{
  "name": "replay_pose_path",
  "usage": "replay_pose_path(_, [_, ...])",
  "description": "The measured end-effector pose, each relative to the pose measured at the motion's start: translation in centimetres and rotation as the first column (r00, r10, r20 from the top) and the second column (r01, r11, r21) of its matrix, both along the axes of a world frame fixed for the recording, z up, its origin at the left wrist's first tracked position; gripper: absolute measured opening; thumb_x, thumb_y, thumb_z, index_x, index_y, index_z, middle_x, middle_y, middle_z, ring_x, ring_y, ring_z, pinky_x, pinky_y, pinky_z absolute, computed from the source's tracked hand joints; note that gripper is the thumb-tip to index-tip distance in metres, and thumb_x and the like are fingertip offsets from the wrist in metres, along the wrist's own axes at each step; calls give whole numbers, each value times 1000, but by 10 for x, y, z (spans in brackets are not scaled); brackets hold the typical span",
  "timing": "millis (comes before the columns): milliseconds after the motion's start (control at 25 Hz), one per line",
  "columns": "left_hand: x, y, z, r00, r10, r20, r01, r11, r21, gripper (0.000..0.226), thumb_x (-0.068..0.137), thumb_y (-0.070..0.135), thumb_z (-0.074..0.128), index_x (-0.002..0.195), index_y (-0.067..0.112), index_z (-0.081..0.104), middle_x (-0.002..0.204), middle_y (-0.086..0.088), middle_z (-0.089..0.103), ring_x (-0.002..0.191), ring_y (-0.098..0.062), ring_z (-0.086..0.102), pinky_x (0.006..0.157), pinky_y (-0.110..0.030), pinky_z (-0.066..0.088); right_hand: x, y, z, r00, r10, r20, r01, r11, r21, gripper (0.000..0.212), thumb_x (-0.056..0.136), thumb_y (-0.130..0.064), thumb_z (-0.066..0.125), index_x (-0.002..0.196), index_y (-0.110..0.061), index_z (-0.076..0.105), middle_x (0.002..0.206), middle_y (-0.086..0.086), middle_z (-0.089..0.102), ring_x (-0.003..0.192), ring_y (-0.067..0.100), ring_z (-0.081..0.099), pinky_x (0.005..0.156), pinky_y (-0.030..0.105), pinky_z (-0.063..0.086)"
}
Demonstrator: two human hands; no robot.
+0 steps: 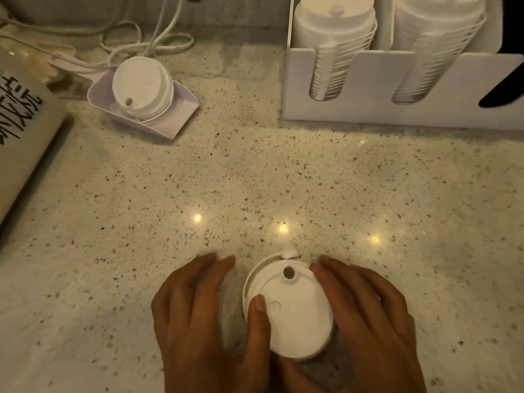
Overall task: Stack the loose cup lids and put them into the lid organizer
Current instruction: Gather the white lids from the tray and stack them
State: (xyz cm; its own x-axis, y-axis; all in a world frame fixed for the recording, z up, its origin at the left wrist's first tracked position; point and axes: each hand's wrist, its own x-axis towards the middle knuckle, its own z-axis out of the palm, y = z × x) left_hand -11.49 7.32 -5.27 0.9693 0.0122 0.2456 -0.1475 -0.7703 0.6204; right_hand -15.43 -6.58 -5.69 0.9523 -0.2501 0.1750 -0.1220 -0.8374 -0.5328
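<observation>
Speckled counter; two hands, left hand and right hand, gripping one lid stack.

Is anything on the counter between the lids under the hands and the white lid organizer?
Nothing visible: bare speckled stone counter lies between the white plastic cup lids under both hands and the white slotted lid organizer. The scoop sits far left.

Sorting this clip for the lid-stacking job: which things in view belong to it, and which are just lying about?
Belongs:
- lid stack between left hand and right hand
- loose lids in the scoop
- lid organizer

Lying about:
- white cable
- printed container
- dark object, far right
</observation>
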Motion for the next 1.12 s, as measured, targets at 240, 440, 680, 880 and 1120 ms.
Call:
replay_pose_path(240, [1,-3,2,993,-68,-92,80,988,132,49,79,42,45,127,49,52,147,3,48,139,-25,35,102,-50,28,1,-5,9,998,29,-63,-30,999,-19,96,56,-77,58,138,-27,49,141,-9,53,122,18,42,81,37,45])
replay_pose_path(440, [28,-12,23,992,-24,-122,17,998,-60,54,85,42,40,139,35,44,157,9,32,150,-14,13,115,-48,16,42,-13,26,994,-98,-50,106,974,201,59,87,-57,42,140,-31,45,134,-14,50,133,5,26,100,21,30])
replay_pose_path(680, [49,-41,9,964,-86,-250,123,983,137,58,97,40,11,154,39,7,163,14,-18,144,-9,-33,119,-51,-12,75,-1,8,973,-181,-145,193,978,78,59,93,-46,34,149,-25,37,163,8,18,151,25,-1,122,49,10])
replay_pose_path(880, [55,-39,6,949,-149,-279,203,964,174,67,87,38,5,154,35,9,164,11,-15,146,-12,-29,118,-56,-12,76,2,2,975,-197,-103,204,977,61,50,93,-27,35,141,-24,47,161,13,23,151,32,8,121,52,11])
replay_pose_path(1120, [38,-40,8,939,-212,-272,222,975,5,54,99,32,14,152,29,26,163,14,18,149,3,0,123,-46,-5,76,2,0,968,-234,-88,237,971,36,51,91,-20,35,140,-22,49,159,14,27,150,34,12,120,53,15])
